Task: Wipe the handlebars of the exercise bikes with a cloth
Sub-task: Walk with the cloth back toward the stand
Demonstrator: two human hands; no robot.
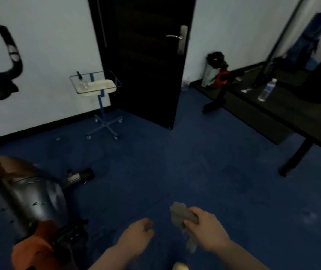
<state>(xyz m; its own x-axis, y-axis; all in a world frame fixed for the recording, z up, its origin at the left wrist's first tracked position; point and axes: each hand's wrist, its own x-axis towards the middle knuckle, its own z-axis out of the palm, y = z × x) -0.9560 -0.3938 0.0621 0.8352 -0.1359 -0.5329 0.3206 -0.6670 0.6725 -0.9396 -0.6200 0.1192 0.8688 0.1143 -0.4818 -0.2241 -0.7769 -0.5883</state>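
The right hand grips a crumpled grey cloth, ready for wiping; the left hand hangs loosely curled, empty. The curved black exercise-bike handlebar stands far up-left of both.

Open blue floor ahead, exercise bike close on the left, black bench right, wheeled stand beyond.

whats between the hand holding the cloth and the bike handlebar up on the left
In the head view, the right hand grips the grey cloth. Between it and the handlebar lie the empty left hand, bare blue floor and the bike's dark housing.
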